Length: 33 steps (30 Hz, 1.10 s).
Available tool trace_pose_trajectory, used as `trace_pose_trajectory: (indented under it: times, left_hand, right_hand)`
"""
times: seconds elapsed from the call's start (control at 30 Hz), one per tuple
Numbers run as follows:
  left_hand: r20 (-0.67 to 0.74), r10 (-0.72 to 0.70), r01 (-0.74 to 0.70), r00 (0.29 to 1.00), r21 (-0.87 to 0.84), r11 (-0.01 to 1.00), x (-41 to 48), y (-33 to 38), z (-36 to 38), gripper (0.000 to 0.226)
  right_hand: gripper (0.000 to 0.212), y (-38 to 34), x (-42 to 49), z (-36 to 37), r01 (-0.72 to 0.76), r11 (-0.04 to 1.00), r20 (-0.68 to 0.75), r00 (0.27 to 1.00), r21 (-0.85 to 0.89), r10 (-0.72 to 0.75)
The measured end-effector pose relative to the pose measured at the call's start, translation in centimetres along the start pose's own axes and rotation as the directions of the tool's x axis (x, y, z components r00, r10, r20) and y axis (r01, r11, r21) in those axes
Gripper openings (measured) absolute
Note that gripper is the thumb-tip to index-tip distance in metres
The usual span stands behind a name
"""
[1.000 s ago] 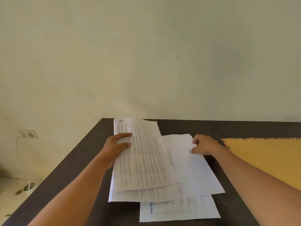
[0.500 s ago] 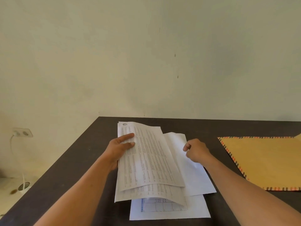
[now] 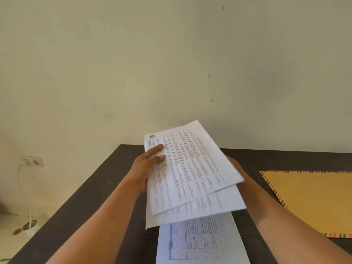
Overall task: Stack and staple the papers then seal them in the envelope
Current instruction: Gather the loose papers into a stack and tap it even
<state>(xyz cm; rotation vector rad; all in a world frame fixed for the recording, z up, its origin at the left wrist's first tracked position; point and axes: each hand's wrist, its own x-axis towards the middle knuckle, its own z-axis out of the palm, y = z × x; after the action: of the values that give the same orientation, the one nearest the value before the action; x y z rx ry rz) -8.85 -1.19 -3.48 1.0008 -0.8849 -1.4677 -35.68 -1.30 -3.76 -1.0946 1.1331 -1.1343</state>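
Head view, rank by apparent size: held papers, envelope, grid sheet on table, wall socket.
1. held papers, though nearest the camera.
2-3. envelope and grid sheet: alike, both cropped, unranked.
4. wall socket.

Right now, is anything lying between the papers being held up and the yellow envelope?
Nothing visible. Only bare dark table separates the held papers from the envelope at the right. One loose sheet lies on the table beneath them.

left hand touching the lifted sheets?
Touching. Head view: the left hand grips the left edge of the lifted sheets, its fingers lying directly on the printed top page with no gap.
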Motion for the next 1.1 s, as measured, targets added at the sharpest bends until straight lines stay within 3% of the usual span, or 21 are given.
trace_pose_trajectory:
  times: [0.2,0.43,0.57,0.67,0.83,0.9,0.97,1.1]
  left_hand:
    - [-0.143,0.010,0.008,0.990,0.126,0.992,-0.4,-1.4,-0.5,0.031]
    - [-0.014,-0.214,0.213,0.977,0.190,0.958,-0.6,-1.4,-1.5,0.038]
    - [-0.024,-0.198,0.199,0.980,0.189,0.962,-1.2,-1.2,-1.8,0.034]
    - [-0.071,-0.144,0.155,0.987,0.190,0.969,-2.1,-1.3,-2.3,0.032]
    - [-0.140,-0.138,0.178,0.980,0.336,0.925,-3.8,-1.8,-4.1,0.030]
    - [-0.168,-0.139,0.198,0.976,0.411,0.890,-4.2,-2.5,-4.9,0.028]
    - [-0.180,-0.138,0.211,0.974,0.489,0.846,-4.5,-3.5,-5.5,0.026]
    - [-0.208,-0.126,0.220,0.970,0.534,0.816,-4.6,-4.8,-5.7,0.023]
  right_hand:
    - [0.020,-1.8,-0.6,1.0,0.045,0.992,0.078,0.996,-0.115,-0.036]
    - [0.019,-1.7,-0.3,2.3,-0.016,0.998,0.128,0.992,0.058,0.008]
    - [0.023,-1.2,-0.4,2.0,-0.005,1.000,0.166,0.986,0.009,0.003]
    - [0.025,-0.2,-0.4,1.3,-0.013,0.989,0.060,0.998,-0.146,0.023]
    - [0.018,3.3,-0.5,-0.8,-0.144,0.974,-0.111,0.986,-0.176,0.125]
    - [0.014,5.0,-0.8,-1.7,-0.146,0.903,-0.214,0.975,-0.403,0.062]
    - [0.013,6.5,-1.2,-2.3,-0.132,0.747,-0.259,0.964,-0.651,-0.055]
    - [0.025,8.4,-1.4,-2.3,-0.091,0.560,-0.207,0.967,-0.824,-0.146]
